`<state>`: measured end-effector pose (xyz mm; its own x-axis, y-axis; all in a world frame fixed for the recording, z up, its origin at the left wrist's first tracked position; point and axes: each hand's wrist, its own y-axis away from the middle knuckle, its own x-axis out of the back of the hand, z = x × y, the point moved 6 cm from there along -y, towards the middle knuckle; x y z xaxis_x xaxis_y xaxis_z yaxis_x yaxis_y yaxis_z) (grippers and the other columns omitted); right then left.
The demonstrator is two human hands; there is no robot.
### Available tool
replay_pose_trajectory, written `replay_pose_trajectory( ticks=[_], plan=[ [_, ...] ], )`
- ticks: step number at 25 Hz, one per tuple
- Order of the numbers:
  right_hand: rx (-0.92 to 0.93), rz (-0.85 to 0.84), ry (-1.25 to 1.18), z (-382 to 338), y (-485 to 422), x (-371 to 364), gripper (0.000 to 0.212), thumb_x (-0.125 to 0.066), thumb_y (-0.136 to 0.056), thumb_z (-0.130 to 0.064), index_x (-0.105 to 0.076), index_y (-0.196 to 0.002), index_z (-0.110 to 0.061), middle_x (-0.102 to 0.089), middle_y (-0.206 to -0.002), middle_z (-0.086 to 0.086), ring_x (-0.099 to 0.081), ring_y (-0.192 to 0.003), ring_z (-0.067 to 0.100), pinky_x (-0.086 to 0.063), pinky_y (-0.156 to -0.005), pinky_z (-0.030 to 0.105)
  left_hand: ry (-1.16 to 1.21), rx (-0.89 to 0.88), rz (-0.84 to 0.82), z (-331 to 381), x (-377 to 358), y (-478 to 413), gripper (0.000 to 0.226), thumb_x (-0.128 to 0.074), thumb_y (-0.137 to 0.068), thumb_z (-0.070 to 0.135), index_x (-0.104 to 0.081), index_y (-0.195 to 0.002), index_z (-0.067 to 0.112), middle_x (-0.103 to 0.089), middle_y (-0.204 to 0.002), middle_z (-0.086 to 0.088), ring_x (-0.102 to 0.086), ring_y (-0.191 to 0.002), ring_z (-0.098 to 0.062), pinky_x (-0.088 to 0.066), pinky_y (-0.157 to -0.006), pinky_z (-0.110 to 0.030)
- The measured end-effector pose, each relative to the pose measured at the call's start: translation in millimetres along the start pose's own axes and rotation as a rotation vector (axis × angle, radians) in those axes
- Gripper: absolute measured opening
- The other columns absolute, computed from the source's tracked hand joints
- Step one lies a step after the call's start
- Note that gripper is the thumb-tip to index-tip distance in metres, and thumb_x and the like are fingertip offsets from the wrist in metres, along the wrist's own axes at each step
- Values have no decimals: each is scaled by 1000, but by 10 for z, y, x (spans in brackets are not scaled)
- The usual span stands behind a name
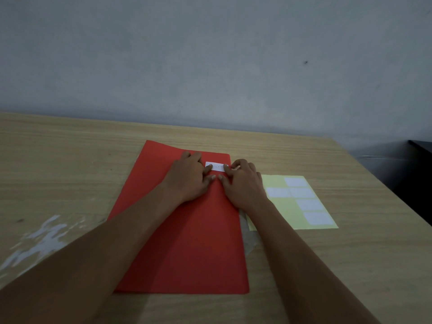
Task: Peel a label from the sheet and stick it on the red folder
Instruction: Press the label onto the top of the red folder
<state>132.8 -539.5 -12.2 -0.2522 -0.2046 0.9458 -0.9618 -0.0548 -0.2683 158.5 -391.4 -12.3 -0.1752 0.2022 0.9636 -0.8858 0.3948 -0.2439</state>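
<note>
The red folder [187, 242] lies flat on the wooden table [70, 164], lengthwise away from me. A white label [217, 166] lies on the folder near its far right corner. My left hand [189, 178] rests on the folder with fingertips pressing the label's left end. My right hand [243, 183] presses its right end, fingers spread flat. Neither hand grips anything. The yellow label sheet [278, 211] lies right of the folder with several white labels on it; my right forearm covers its left edge.
Crinkled clear plastic [39, 239] lies at the table's left front. A strip of clear film [250, 239] shows beside the folder's right edge. The table's right edge drops to a dark floor and a black object [420, 146]. A grey wall stands behind.
</note>
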Motion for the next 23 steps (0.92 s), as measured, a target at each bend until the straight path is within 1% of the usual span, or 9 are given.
replay_pose_trajectory(
  ticks=[2,5,7,10,11,14,16,20,23],
  plan=[
    [-5,10,-20,3,20,-7,45,-44,-97,-48,-56,-138,-34,-47,-133,1,-41,-124,22,-34,-98,39,-26,0,-16,17,-6,19,60,-30,-90,59,-60,-132,29,-53,-111,-4,-45,-105,-26,-46,-88,-45],
    [17,-8,-23,-21,36,-13,40,-42,-98,-48,-54,-135,-47,-45,-133,0,-40,-123,21,-34,-99,39,-51,-7,-29,45,3,57,53,-31,-94,57,-54,-136,34,-52,-114,-4,-44,-105,-28,-46,-88,-45],
    [17,-24,-30,-20,21,-1,41,-43,-97,-48,-55,-136,-43,-46,-134,1,-40,-125,22,-34,-100,40,-68,-11,-48,44,10,49,53,-30,-95,57,-53,-136,33,-53,-114,-5,-46,-104,-28,-46,-88,-45],
    [-4,-1,-63,5,23,25,44,-48,-96,-47,-59,-135,-30,-50,-134,1,-42,-125,22,-35,-99,38,-106,-11,-64,48,15,19,62,-24,-92,59,-58,-132,26,-54,-111,-6,-51,-102,-27,-47,-87,-44],
    [-8,7,-67,9,28,29,45,-49,-96,-47,-60,-135,-28,-50,-134,1,-42,-125,22,-35,-99,37,-109,-8,-63,61,20,26,60,-26,-93,58,-58,-133,27,-54,-112,-6,-51,-102,-28,-47,-88,-44],
    [-6,-7,-87,4,33,29,42,-48,-96,-47,-58,-135,-37,-49,-134,0,-41,-125,22,-34,-101,39,-100,-8,-55,123,56,65,47,-31,-98,52,-48,-140,38,-51,-118,-8,-49,-104,-31,-43,-86,-40],
    [-2,-19,-100,3,28,21,39,-48,-97,-47,-59,-133,-40,-48,-135,0,-40,-126,22,-34,-102,39,-117,-4,-64,162,84,83,46,-30,-99,50,-45,-141,41,-50,-119,-9,-48,-105,-31,-42,-86,-40],
    [-18,25,-118,19,33,10,41,-52,-94,-45,-64,-130,-29,-52,-134,0,-43,-124,23,-36,-99,37,-140,22,-87,155,85,52,50,-34,-98,51,-52,-138,29,-50,-123,-9,-48,-110,-32,-43,-87,-41],
    [-46,30,-105,38,23,0,51,-53,-93,-48,-62,-133,-19,-52,-135,-1,-43,-125,22,-36,-99,36,-101,26,-65,85,85,36,59,-37,-94,57,-57,-134,19,-50,-125,-6,-48,-112,-29,-46,-93,-44]
  ],
)
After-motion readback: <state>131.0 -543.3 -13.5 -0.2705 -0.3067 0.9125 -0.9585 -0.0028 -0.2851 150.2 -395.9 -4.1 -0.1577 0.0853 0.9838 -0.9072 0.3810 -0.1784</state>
